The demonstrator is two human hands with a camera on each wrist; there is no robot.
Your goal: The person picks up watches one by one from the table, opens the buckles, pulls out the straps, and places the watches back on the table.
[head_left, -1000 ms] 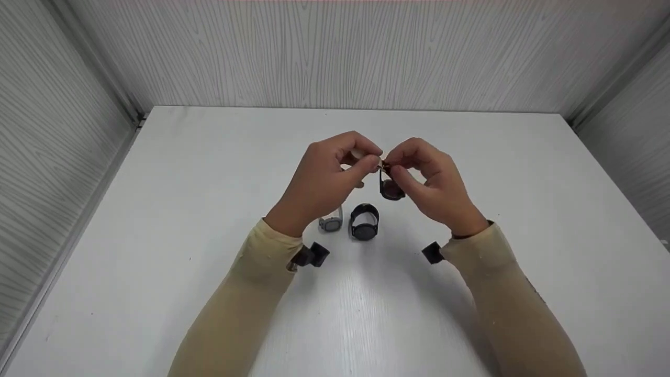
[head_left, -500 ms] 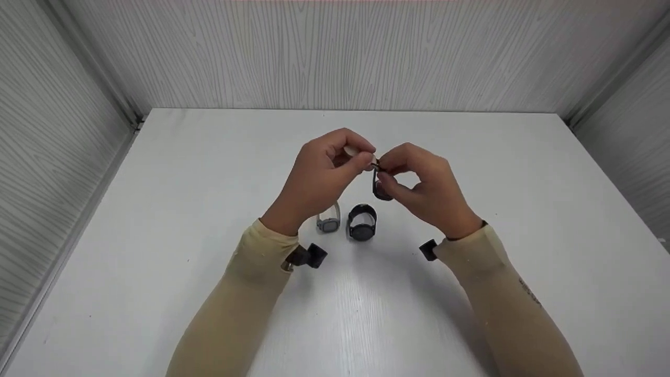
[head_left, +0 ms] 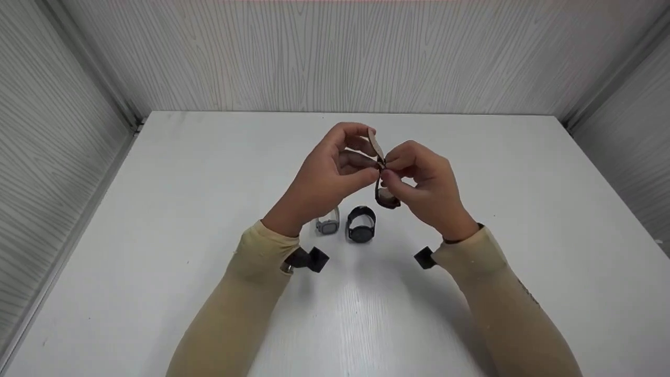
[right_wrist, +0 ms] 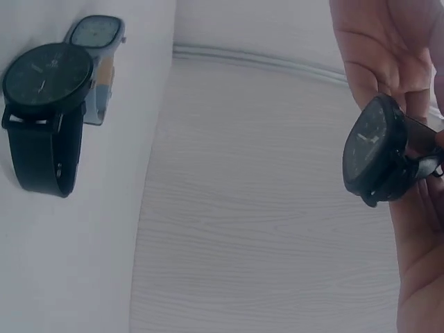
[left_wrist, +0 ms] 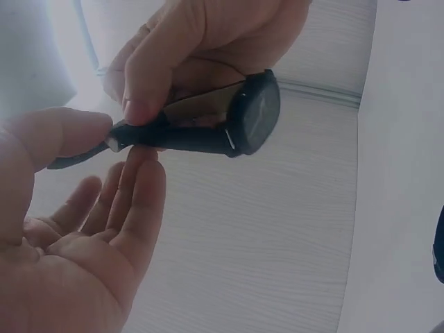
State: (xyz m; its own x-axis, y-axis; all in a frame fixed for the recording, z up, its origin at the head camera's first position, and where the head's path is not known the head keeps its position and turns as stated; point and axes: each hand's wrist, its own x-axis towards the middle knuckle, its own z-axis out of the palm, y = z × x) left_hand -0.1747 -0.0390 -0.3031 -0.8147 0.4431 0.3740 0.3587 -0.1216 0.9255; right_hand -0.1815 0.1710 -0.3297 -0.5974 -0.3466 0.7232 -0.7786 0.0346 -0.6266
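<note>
A dark wristwatch hangs by its strap between the two hands, above the table. My left hand holds the strap near the buckle, thumb on one side and fingertips on the other; its loose tail sticks up by the index finger. From the right, my right hand pinches the strap at the same spot with thumb and forefinger. In the left wrist view the watch case points away from the left hand. The right wrist view shows the dial, while fingers partly hide the buckle.
Below the hands, a second black watch stands on the white table with its strap closed in a loop. Beside it on the left is a grey watch. Pale wood-grain panels rise behind and at both sides.
The strap's tail has swung upright by the left index finger, and the left fingers have spread from their tighter pinch. The right hand keeps its pinch, and the watches on the table stay put.
</note>
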